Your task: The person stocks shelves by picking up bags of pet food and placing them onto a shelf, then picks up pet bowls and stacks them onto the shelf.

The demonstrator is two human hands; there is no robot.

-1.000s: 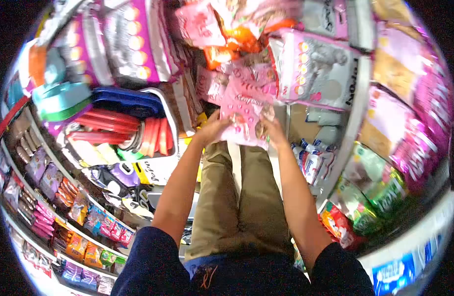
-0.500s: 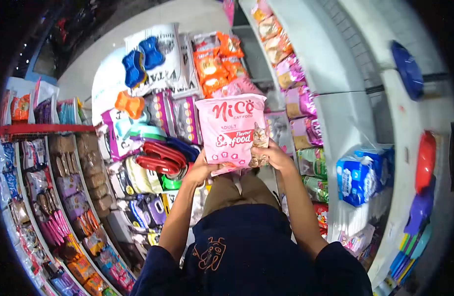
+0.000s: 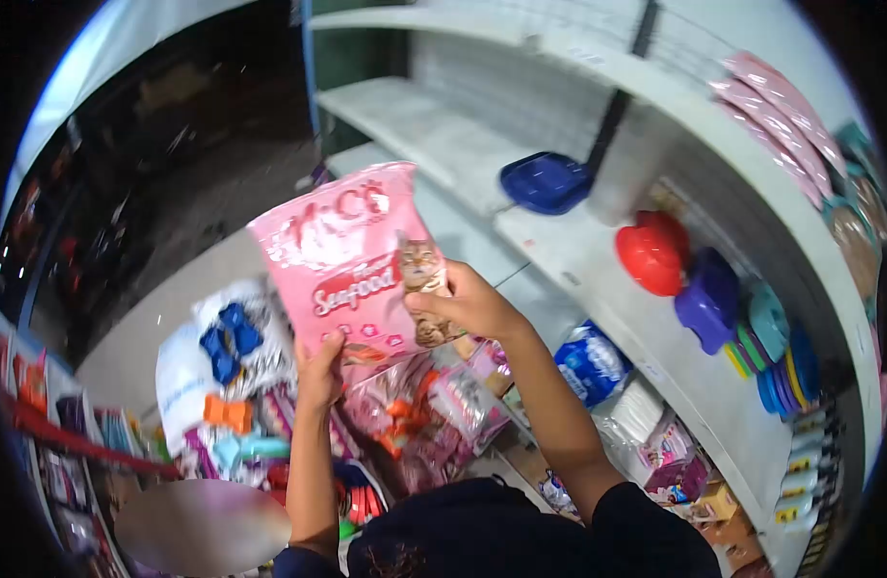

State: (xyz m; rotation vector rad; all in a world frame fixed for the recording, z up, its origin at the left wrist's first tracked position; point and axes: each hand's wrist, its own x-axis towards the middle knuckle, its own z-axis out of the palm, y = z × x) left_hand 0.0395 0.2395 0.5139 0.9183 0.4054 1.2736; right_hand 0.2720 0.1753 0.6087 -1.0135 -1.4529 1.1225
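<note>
A pink bag of cat food [image 3: 313,255], printed with a cat and the word Seafood, is held up in front of me, its top leaning to the left. My left hand [image 3: 320,371] grips its lower left corner, thumb on the front. On the bag's right edge, my right hand [image 3: 468,301] is closed with the thumb over the cat picture. The fingers of both hands behind the bag are hidden. Below it lie shiny pink bags [image 3: 395,385] and an orange packet [image 3: 397,424].
White shelving [image 3: 443,144] rises ahead and to the right. It bears a dark blue tray [image 3: 547,181], red bowls [image 3: 653,252], purple bowls [image 3: 710,299] and pink bags [image 3: 776,106]. A blue pack [image 3: 593,364] sits lower. Large white sacks [image 3: 183,380] with blue bowls [image 3: 234,332] lie at left.
My view has turned toward the shelving on the right and lifted. The cat food bag, still in both hands, has moved up and left in view and is now tilted.
</note>
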